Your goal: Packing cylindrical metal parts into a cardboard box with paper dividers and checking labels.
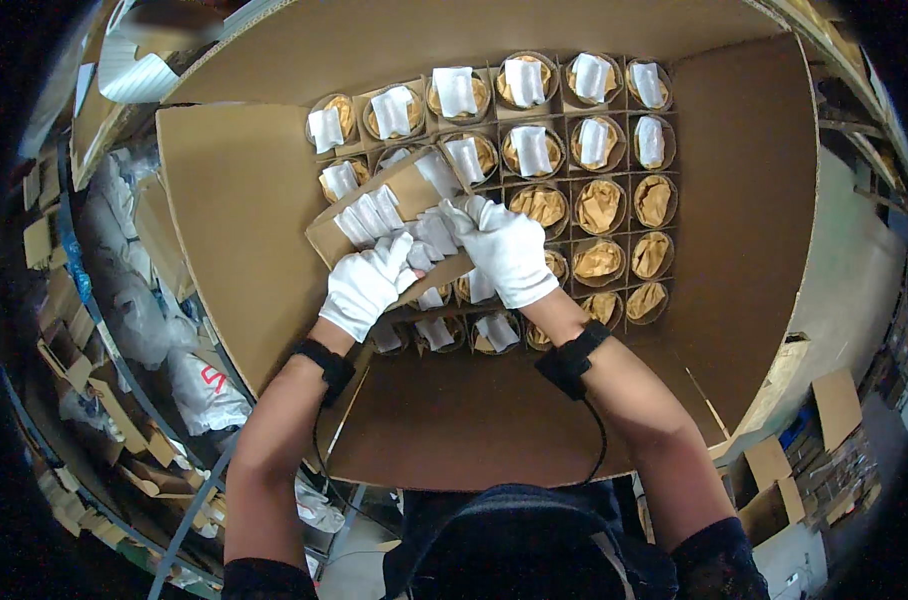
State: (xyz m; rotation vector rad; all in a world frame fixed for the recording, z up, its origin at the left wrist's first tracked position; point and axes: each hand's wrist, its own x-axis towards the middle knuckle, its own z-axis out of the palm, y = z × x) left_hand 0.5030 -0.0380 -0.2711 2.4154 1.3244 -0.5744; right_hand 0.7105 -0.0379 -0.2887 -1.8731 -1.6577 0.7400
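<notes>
Clamping cardboard tray (pixel 408 186) above divided carton (pixel 739 180) with left hand (pixel 362 290); touching white packets (pixel 371 216) with right hand (pixel 509 255), unclear whether pinching. Blocking view into carton's left middle; leaving paper-stuffed round containers (pixel 601 205) showing toward carton's right.

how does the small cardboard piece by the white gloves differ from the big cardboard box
The small cardboard piece is far smaller than the big cardboard box. The small cardboard piece carries white packets; the big cardboard box holds rows of round containers. The small cardboard piece sits slantwise over some containers, while the big cardboard box stands open beneath it. Both are brown.
</notes>
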